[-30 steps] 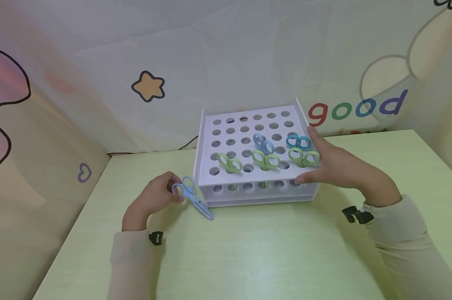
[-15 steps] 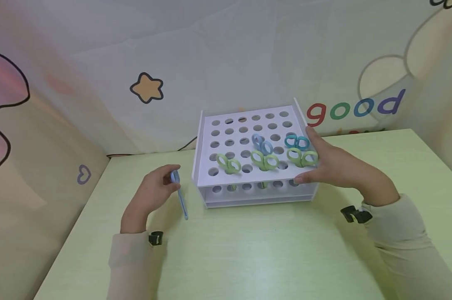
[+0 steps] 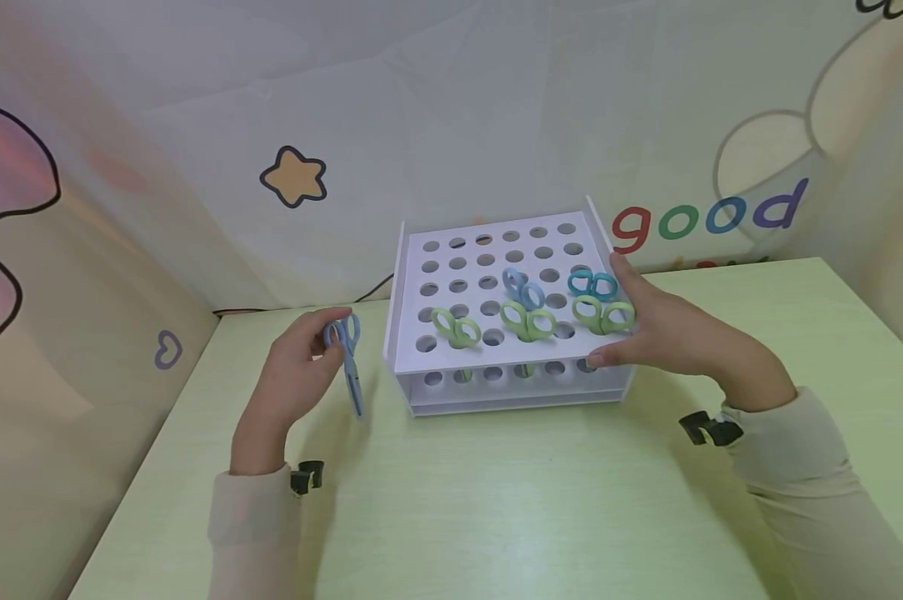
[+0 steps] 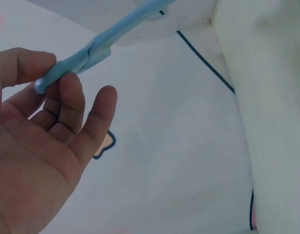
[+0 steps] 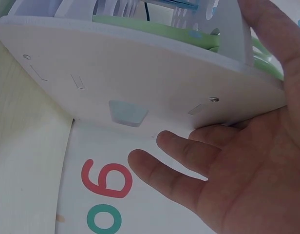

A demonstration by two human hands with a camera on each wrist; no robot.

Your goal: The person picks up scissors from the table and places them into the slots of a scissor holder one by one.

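In the head view my left hand (image 3: pixel 296 371) pinches light blue scissors (image 3: pixel 352 385) by the finger loops, blades pointing down, left of the white rack (image 3: pixel 506 356). The left wrist view shows the scissors (image 4: pixel 125 25) edge-on between thumb and fingers. My right hand (image 3: pixel 684 342) holds the rack's front right corner, thumb at the front and fingers along the outer side panel (image 5: pixel 155 83). Several scissors stand in the rack's holes, handles up: three green ones, including the left green pair (image 3: pixel 466 333), light blue scissors (image 3: pixel 532 295) and teal scissors (image 3: pixel 606 287).
The rack stands on a pale green table (image 3: pixel 481 500), near the printed cloth wall (image 3: pixel 481 125) behind it. A dark cord (image 3: pixel 376 286) runs along the table's back edge. Many round holes fill the rack's top.
My left hand has drawn the light blue scissors left, away from the rack's front left corner. The scissors have turned from slanting to nearly upright. My right hand stays on the rack.
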